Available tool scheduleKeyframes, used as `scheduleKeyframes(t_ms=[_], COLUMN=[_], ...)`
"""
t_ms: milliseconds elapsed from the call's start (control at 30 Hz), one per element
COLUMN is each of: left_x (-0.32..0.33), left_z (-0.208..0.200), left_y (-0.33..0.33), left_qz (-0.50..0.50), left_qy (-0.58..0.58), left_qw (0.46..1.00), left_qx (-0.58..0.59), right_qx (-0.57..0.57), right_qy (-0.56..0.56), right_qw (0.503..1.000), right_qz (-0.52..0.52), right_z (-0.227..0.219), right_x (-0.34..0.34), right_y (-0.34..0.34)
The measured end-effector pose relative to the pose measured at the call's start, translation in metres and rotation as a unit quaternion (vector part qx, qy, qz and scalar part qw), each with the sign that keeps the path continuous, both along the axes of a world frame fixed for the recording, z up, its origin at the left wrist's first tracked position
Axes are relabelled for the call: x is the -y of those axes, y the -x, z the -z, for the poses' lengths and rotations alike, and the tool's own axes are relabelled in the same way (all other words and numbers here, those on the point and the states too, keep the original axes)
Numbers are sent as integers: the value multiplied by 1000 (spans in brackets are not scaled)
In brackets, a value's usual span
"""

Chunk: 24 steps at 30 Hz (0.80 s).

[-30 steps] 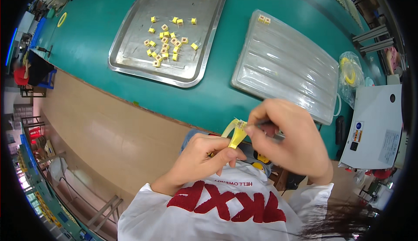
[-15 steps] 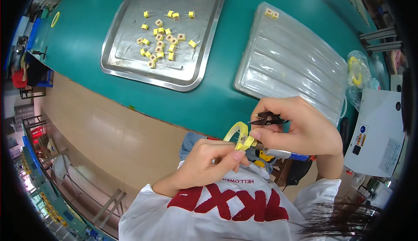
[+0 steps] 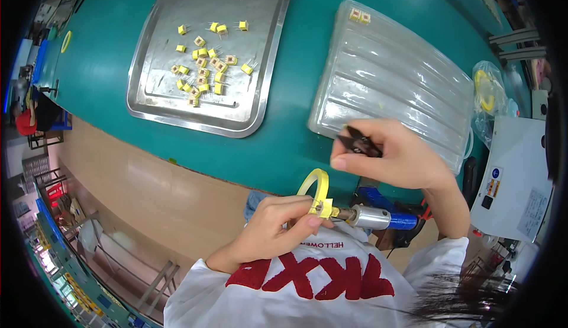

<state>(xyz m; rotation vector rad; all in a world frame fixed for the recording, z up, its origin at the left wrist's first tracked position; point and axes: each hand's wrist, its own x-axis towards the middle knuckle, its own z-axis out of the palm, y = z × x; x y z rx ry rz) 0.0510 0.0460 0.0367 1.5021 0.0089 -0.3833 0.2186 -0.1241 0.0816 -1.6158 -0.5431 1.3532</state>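
Observation:
My left hand [image 3: 275, 224] is closed on a roll of yellow tape [image 3: 321, 181], its fingers pinched at the roll's lower end. Against those fingertips a small yellow-wrapped part [image 3: 325, 208] sits at the tip of a metal spindle [image 3: 371, 216] with a blue end. Raised over the bench edge, my right hand [image 3: 402, 153] is wrapped round small black snips [image 3: 360, 143], with their blades pointing up and left. The palm hides most of their handles. A gap separates the right hand from the tape and spindle.
A metal tray [image 3: 251, 115] at the back left bears several small yellow coil parts [image 3: 203, 73] with pins. To its right lies a clear ribbed plastic tray [image 3: 390, 85] with a few parts at its far corner. A white machine [image 3: 509, 177] stands at the right, beside a bagged yellow roll [image 3: 486, 91].
My right hand has moved up and away from the yellow part, taking the snips with it. The spindle now shows more fully. My left hand stays nearly in place with the tape.

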Motion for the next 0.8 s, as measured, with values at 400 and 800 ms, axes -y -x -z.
scheduleKeyframes(t_ms=[400,800], left_x=[-2,-2], left_z=[2,13], left_y=[0,5], left_qz=[-17,-15], left_qy=[22,14], left_qw=[1000,1000], left_qx=[3,4], right_qx=[311,356], right_qy=[-75,-77], right_qw=[947,931], right_qz=[-24,-16], right_z=[-39,-25], right_x=[10,11], right_y=[45,48])
